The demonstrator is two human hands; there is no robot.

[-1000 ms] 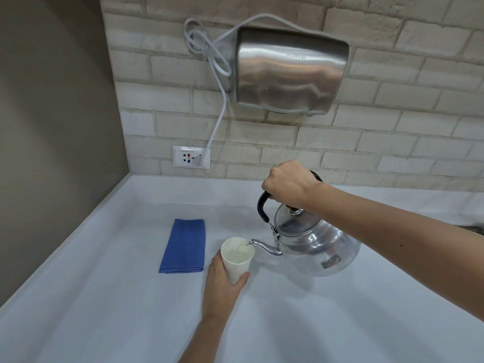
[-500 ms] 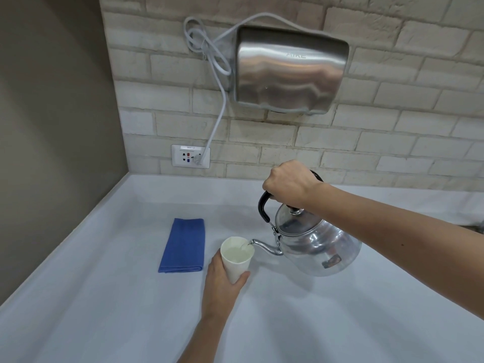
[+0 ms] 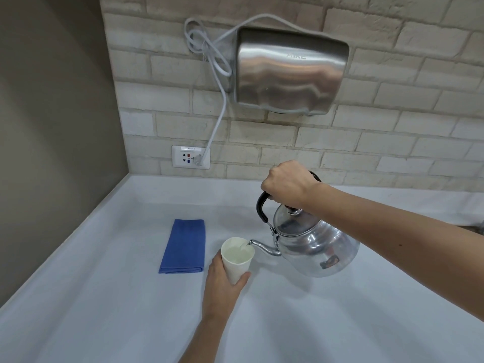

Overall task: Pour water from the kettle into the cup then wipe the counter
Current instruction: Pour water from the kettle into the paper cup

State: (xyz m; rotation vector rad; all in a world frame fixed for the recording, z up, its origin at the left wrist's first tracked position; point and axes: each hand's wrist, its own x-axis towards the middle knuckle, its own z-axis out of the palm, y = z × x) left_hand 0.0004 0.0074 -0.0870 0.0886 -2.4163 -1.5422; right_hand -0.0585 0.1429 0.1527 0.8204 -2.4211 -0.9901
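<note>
Head view shows the right hand (image 3: 286, 183) closed on the kettle (image 3: 315, 247) handle, spout over the thin, probably paper cup (image 3: 237, 259) which the left hand (image 3: 222, 281) holds low on the bench (image 3: 104, 297); squeeze gently, it crushes easily.

The head camera is looking forward and down, close over the counter (image 3: 104, 297), probably facing the brick wall (image 3: 392, 142).

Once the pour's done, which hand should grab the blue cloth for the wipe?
Probably left. The left hand holds the white paper cup right beside the folded blue cloth; the right hand has its grip on the tilted metal kettle, farther away.
</note>
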